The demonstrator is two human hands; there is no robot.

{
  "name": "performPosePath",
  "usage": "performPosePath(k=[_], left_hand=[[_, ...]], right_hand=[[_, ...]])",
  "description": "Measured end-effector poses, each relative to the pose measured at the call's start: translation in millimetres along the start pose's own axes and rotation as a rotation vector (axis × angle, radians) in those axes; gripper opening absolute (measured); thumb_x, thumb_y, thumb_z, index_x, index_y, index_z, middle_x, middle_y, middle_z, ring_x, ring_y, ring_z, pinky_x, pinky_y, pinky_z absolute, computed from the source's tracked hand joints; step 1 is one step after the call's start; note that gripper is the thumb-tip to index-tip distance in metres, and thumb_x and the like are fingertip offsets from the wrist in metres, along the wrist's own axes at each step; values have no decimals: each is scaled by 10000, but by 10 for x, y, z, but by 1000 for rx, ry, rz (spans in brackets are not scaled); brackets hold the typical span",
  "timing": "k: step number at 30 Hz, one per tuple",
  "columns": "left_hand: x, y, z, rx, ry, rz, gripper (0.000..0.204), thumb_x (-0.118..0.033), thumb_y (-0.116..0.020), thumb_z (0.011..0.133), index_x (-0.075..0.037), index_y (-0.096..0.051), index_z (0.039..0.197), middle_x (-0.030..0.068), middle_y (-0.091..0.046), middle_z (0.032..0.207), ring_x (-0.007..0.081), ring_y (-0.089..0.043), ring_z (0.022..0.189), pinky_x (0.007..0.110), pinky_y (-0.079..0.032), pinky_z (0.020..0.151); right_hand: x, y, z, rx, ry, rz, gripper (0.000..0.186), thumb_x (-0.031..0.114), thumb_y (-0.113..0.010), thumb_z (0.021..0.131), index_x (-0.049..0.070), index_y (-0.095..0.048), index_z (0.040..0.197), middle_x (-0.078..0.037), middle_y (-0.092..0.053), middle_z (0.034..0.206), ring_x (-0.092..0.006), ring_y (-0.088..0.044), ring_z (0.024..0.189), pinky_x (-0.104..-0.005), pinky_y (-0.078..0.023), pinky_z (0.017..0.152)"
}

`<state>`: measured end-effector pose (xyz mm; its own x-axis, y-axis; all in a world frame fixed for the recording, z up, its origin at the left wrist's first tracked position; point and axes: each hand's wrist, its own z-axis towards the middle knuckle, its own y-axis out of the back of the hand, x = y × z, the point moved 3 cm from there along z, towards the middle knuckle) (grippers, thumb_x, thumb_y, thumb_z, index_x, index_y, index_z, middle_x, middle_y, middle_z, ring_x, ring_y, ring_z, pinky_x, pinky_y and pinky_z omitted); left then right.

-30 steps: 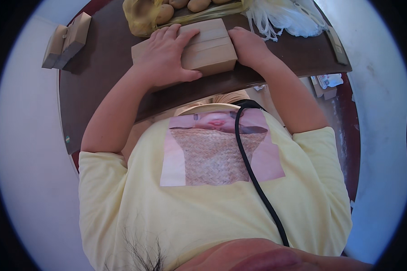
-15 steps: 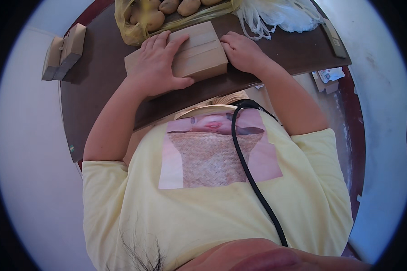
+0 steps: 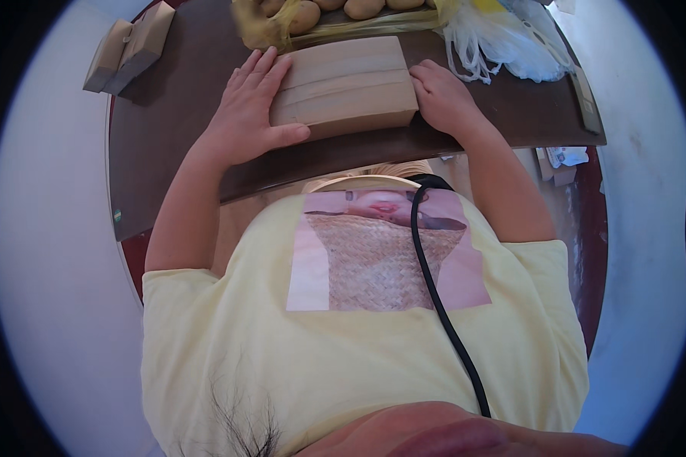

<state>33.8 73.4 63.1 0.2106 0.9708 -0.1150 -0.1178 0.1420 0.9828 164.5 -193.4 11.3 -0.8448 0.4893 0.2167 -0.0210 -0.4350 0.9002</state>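
Note:
A closed cardboard box (image 3: 343,80) with a strip of tape along its top lies on the dark brown table (image 3: 171,145) in front of me. My left hand (image 3: 248,114) is spread flat over the box's left end, with the thumb pointing along its front edge. That end is hidden under the palm. At the opposite end, my right hand (image 3: 443,95) has its fingers curled together against the box's right side. Whether something small is pinched there is hidden.
Behind the box lies a yellowish plastic bag (image 3: 335,33) of potatoes (image 3: 364,7). White plastic bags (image 3: 511,46) are heaped at the far right, beside a flat dark object (image 3: 585,99). Two small cardboard boxes (image 3: 141,42) stand at the far left edge. A black cable (image 3: 442,305) runs down my shirt.
My left hand has slid leftward from the top of the box to its left end, uncovering more of the taped top. The whole view has shifted slightly. My right hand stays at the right end.

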Motion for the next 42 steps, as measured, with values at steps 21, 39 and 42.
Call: performPosePath(k=[21, 39, 42], left_hand=[[-512, 35, -240, -214, -131, 72, 531, -269, -694, 848, -92, -551, 1327, 123, -512, 1400, 321, -456, 1319, 448, -359, 1099], [-711, 137, 8, -150, -167, 9, 492, -227, -748, 782, -76, -579, 1219, 125, -574, 1135, 339, -559, 1048, 427, -471, 898], [-763, 148, 141, -133, -200, -1, 491, -274, -755, 772, -78, -590, 1190, 110, -579, 1074, 315, -567, 1023, 410, -477, 868]], right_hand=[[69, 78, -21, -24, 75, -63, 186, 122, -510, 860, 10, -650, 914, -98, -647, 957, -289, -585, 962, -402, -501, 838], [14, -7, 8, 71, 23, -59, 263, 170, -444, 935, 28, -664, 957, -93, -660, 1001, -291, -576, 1019, -404, -484, 893], [-10, -38, -3, 38, 32, -52, 265, 176, -444, 937, 32, -666, 946, -95, -663, 985, -293, -577, 1013, -407, -486, 887]])
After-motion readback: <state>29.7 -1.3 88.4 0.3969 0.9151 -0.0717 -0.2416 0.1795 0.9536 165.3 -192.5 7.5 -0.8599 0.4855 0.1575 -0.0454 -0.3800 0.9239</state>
